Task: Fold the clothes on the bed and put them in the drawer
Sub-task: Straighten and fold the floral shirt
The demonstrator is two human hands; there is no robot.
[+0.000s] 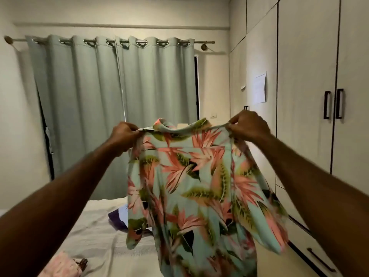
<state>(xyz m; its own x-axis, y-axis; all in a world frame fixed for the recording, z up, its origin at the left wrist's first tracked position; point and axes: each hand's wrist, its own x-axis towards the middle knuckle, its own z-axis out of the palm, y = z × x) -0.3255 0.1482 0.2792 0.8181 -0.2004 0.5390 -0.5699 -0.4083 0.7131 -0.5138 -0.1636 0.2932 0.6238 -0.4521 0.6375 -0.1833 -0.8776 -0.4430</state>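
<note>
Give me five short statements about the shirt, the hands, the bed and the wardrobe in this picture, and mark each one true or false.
1. Both hands hold the floral short-sleeved shirt up in the air by its shoulders. True: the left hand and the right hand each pinch one shoulder.
2. The shirt lies folded flat on the white bed. False: it hangs unfolded above the bed.
3. A purple garment lies on the bed behind the shirt. True.
4. The grey-green curtains are drawn open. False: they are closed across the window.
5. The white wardrobe doors stand open. False: they are shut.
</note>
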